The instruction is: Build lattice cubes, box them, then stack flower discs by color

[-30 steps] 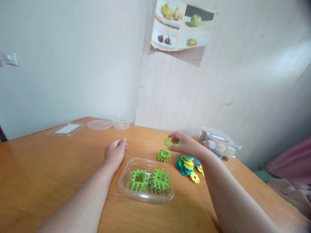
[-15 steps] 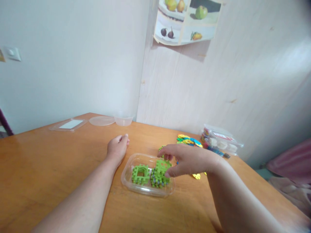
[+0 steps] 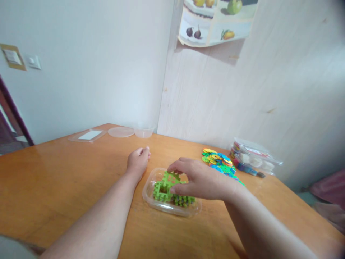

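Note:
My right hand (image 3: 201, 180) reaches over a clear plastic tray (image 3: 151, 196) on the wooden table. Its thumb and fingers pinch a flat green toothed piece (image 3: 172, 177), tilted above the tray. Green interlocking block cubes (image 3: 165, 192) lie in the tray, partly hidden under that hand. My left hand (image 3: 138, 162) rests on the table just behind the tray's left end, fingers loosely curled, holding nothing I can see. A pile of coloured flat discs (image 3: 217, 160) lies to the right, behind my right wrist.
A clear box of small items (image 3: 254, 160) stands by the wall at right. At the table's far corner sit a small clear cup (image 3: 143, 132), a round lid (image 3: 120, 132) and a flat rectangular lid (image 3: 87, 135). The table's right edge (image 3: 309, 207) drops off near a pink cloth.
My right hand came from the disc pile to the tray with a green piece and now holds it over the left cube. The view swung right; my left hand stayed put.

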The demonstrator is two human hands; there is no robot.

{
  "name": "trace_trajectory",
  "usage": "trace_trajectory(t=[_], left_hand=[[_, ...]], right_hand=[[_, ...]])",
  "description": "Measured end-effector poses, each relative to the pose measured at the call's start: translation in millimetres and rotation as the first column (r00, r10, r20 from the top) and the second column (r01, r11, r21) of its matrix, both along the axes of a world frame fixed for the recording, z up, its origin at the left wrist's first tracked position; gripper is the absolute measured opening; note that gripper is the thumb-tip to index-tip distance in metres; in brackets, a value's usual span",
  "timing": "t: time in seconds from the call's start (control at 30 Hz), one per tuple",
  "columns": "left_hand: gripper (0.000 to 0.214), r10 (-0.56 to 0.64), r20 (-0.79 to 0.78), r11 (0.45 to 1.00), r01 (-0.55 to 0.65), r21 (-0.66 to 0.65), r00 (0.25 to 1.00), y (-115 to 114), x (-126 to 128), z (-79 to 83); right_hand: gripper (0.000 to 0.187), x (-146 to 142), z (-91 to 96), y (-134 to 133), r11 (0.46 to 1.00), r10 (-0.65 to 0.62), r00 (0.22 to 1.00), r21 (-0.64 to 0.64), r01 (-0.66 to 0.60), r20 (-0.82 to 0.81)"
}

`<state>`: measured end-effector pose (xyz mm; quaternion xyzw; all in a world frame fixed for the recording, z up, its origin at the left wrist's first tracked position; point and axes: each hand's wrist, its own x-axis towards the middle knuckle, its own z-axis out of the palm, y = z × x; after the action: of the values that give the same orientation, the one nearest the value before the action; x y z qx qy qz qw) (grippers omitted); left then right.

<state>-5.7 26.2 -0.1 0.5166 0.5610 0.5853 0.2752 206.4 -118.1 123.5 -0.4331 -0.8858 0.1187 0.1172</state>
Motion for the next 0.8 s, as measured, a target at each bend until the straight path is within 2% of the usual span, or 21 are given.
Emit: trace_trajectory(t=[0.17, 0.33, 0.47, 0.6, 0.7, 0.8], left_hand=[[0.042, 0.015, -0.049, 1.0, -0.015, 0.004, 0.999, 2, -1, -0.9], [0.042, 0.01, -0.047, 1.0, -0.009, 0.015, 0.999, 6, -2, -5.3], [0.043, -0.008, -0.052, 1.0, 0.01, 0.022, 0.999, 9, -4, -8.3], [0.042, -0.001, -0.059, 1.0, 0.002, 0.015, 0.998, 10, -5, -8.7], [0.042, 0.007, -0.066, 1.0, -0.006, 0.014, 0.998, 9, -5, -8.2], [0.043, 0.002, -0.055, 1.0, -0.001, 0.008, 0.998, 8, -4, -7.9]], right_hand=[[0.04, -19, -16.3, 4, 0.999, 0.036, 0.996, 0.035, -0.039, 0.085], [0.046, -18, -16.0, 4, 0.999, 0.04, 0.996, 0.028, -0.042, 0.078], [0.037, 2, -10.7, 16, 0.995, -0.042, 0.999, 0.086, 0.044, -0.017], [0.034, 35, -16.6, 44, 0.947, -0.242, 0.967, 0.199, 0.253, -0.079], [0.04, 56, -25.8, 61, 0.923, -0.341, 0.939, 0.174, 0.344, -0.047], [0.049, 67, -34.2, 69, 0.934, -0.349, 0.937, 0.091, 0.346, 0.029]])
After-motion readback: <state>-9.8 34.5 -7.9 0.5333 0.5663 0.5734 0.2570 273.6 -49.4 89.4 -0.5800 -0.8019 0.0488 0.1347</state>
